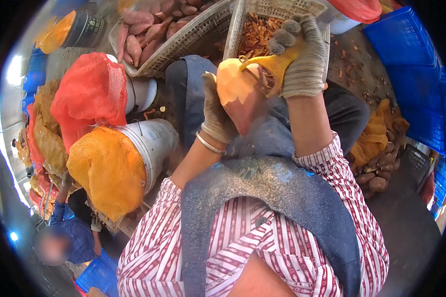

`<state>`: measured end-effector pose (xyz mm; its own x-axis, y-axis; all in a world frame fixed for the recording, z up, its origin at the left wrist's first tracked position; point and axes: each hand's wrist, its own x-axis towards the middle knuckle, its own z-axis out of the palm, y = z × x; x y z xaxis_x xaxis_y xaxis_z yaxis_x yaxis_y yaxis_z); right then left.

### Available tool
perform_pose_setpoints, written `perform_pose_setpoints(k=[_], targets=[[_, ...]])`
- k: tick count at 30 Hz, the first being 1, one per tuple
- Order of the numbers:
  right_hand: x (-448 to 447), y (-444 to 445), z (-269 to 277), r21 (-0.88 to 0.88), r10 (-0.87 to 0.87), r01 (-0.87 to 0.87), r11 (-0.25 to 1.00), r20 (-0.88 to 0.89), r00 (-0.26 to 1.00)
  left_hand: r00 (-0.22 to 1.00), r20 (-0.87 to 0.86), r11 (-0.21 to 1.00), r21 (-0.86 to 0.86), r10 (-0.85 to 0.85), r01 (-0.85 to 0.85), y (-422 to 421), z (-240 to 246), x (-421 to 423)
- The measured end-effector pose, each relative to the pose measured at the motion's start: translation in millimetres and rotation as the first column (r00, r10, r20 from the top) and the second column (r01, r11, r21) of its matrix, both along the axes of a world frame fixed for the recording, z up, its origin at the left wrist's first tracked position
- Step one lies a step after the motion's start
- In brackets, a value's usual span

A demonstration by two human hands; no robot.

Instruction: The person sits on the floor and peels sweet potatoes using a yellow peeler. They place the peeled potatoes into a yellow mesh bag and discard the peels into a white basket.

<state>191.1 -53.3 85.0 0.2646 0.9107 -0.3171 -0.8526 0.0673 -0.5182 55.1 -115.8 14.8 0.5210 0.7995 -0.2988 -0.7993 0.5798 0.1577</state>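
My gloved left hand (217,109) grips a large sweet potato (234,87) from its left side. The upper part of the root is bared to orange flesh, while purple-red skin covers its tapered lower end. My gloved right hand (301,55) is closed around the handle of a yellow peeler (273,67). The peeler's head lies against the upper right of the root. Beyond my hands stands a pale plastic crate (230,41) with orange and reddish peelings (258,33) in it.
Another pale crate (163,50) holds unpeeled sweet potatoes (145,29). On the left are white buckets (156,148) topped by red (93,89) and orange mesh bags (107,170). Blue crates (409,74) are stacked at right, near more roots (379,178). A co-worker (78,237) is at lower left.
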Motion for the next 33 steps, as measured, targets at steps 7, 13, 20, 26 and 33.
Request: perform_pose_setpoints(k=[7, 13, 20, 26, 33], targets=[[17.5, 12.8, -83.6, 0.015, 0.134, -0.134, 0.991, -0.260, 0.956, 0.945, 0.324, 0.995, -0.056, -0.056, 0.078, -3.6, -39.8, 3.5], [27.3, 13.7, -110.5, -0.026, 0.188, -0.224, 0.974, -0.451, 0.872, 0.984, 0.138, 0.988, -0.089, -0.115, 0.128, -11.7, -44.5, 6.6], [46.9, 15.6, -95.1, -0.145, 0.024, 0.058, 0.988, 0.510, 0.860, 0.948, 0.246, 0.979, 0.015, -0.202, 0.205, -20.2, -39.5, -7.2], [58.7, 0.4, -66.2, 0.097, -0.050, 0.086, 0.992, -0.324, 0.945, 0.979, 0.197, 0.992, -0.097, -0.060, 0.081, -5.5, 1.1, 1.0], [60.4, 15.8, -104.2, -0.197, -0.223, 0.237, 0.951, 0.092, 0.971, 0.927, 0.307, 0.975, 0.016, -0.217, 0.223, -8.6, 5.8, -0.4]])
